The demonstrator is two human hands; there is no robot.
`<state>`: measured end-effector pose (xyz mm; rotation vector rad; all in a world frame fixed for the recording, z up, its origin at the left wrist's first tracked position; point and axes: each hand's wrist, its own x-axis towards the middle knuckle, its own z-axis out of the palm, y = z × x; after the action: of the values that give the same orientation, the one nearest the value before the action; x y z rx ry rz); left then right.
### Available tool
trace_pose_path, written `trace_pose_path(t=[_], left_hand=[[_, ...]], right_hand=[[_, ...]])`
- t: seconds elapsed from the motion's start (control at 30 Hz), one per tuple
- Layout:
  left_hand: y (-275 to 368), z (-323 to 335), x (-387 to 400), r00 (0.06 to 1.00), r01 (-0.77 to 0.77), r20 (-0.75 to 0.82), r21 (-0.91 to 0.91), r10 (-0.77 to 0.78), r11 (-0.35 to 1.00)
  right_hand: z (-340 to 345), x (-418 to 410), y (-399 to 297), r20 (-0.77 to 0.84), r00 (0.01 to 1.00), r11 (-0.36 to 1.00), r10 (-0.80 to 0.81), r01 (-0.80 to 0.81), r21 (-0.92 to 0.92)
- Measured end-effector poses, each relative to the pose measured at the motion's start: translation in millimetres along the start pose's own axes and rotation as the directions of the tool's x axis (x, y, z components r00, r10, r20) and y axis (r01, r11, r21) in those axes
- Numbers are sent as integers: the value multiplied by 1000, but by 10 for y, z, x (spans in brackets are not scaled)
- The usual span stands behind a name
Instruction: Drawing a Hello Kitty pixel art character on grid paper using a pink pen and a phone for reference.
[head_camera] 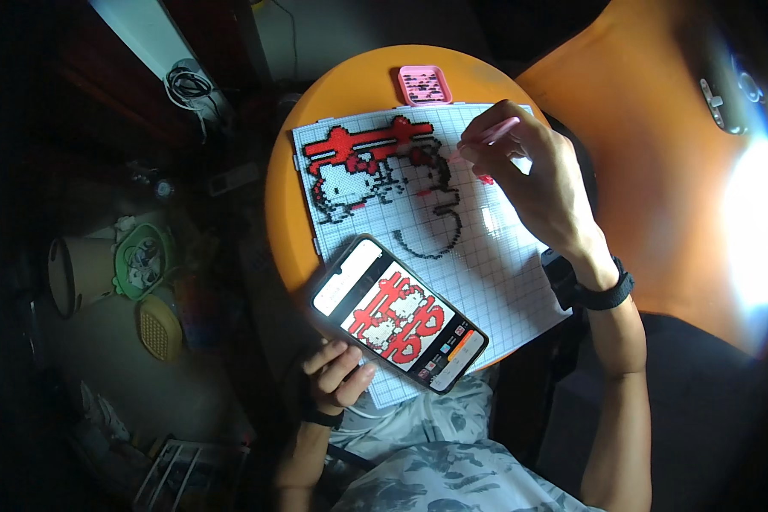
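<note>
A white gridded pegboard [499, 281] lies on a round orange stool top, bearing a red, black and white fuse-bead pattern [349, 182] with two cat faces. My right hand [518, 153] is above the board's upper right, pinching pink tweezers [500, 131]; their tips are hard to make out. Some red beads [485, 180] show just below my fingers. My left hand [340, 374] holds a smartphone [400, 313] by its lower left edge, over the board's near left part. The phone's screen shows a similar pattern picture. A pink tray [425, 85] with black beads sits beyond the board.
The stool's orange rim [280, 211] curves around the board. An orange surface [640, 160] with a bright glare stands at the right. Low at the left are a green basket [142, 261], a beige bin [80, 275] and a yellow perforated object [159, 328]. Coiled cables [189, 83] hang upper left.
</note>
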<state>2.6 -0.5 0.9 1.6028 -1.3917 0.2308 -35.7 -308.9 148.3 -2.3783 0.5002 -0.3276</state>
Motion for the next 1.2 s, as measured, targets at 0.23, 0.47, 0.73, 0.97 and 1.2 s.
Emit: trace_pose_path(t=[0.23,0.47,0.73,0.97,1.2], left_hand=[[10,39,-5,999,10,-33,-12,-11,1000],[16,55,-16,999,26,-35,-23,-26,999],[19,61,-34,999,25,-33,-10,-25,1000],[13,76,-44,999,22,-47,-9,-22,1000],[25,34,-14,999,30,-12,-19,-31,999]], right_hand=[[88,66,100,46,999,1000,0,1,-12],[104,74,101,69,997,1000,26,-25,-10],[106,80,91,79,997,1000,26,-25,-12],[102,76,89,88,995,999,35,-33,-26],[102,73,89,97,994,999,41,-38,-25]])
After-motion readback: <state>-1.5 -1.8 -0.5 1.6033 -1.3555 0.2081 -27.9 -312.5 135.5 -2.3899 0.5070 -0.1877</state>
